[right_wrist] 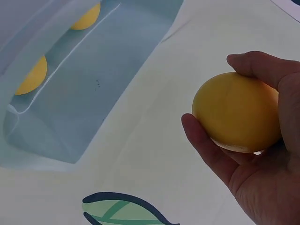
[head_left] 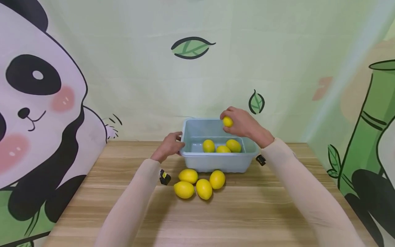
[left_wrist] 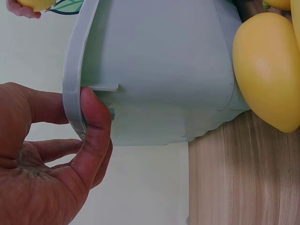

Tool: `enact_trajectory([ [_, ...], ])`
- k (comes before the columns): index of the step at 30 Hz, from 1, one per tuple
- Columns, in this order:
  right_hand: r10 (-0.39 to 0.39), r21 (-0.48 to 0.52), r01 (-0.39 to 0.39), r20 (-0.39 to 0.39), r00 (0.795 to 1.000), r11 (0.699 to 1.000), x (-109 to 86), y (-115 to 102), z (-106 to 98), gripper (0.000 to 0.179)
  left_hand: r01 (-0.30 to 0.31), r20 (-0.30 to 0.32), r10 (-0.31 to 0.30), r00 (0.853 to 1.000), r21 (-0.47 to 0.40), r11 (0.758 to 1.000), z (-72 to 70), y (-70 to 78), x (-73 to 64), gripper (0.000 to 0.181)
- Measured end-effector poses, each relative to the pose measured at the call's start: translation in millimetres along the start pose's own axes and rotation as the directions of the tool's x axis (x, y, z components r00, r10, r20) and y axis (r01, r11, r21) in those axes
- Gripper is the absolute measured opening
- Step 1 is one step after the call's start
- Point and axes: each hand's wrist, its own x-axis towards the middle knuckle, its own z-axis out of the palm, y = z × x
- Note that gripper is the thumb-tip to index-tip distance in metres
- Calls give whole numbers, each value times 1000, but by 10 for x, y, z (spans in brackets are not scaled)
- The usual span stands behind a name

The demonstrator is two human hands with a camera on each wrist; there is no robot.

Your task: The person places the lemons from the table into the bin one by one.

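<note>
A light blue plastic bin [head_left: 216, 163] stands on the wooden table against the backdrop, with three lemons [head_left: 234, 145] inside. At its left end my left hand [head_left: 170, 144] grips the rim; in the left wrist view, thumb and fingers [left_wrist: 96, 115] pinch the lip from both sides. Over the bin's back right part, my right hand [head_left: 242, 122] holds another lemon [head_left: 227, 121]. The right wrist view shows this lemon [right_wrist: 236, 112] between curled fingers and thumb, apart from the bin wall [right_wrist: 117, 61].
Several lemons [head_left: 204, 189] lie grouped on the table [head_left: 240, 212] just before the bin's front wall. A small black device [head_left: 165, 177] sits at the left wrist and another [head_left: 261, 160] at the right. Behind the bin rises a printed cloth backdrop [head_left: 148, 85].
</note>
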Motion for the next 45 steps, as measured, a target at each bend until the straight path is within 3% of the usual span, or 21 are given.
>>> enact_trajectory([
  [14,87,-7,-87,167,982,996,332,127,113,35,8,11,-8,1000,-9,1000,-3,10,-10,61],
  [26,177,21,-197,351,919,980,504,217,374,45,19,12,-19,1000,-6,1000,17,2,-2,61],
  [37,213,-32,-220,421,882,975,580,247,483,52,0,1,0,1000,1,1000,1,-15,15,60],
  [45,207,-38,-211,410,888,977,570,299,494,53,-6,-9,6,1000,5,1000,6,-34,37,60],
])
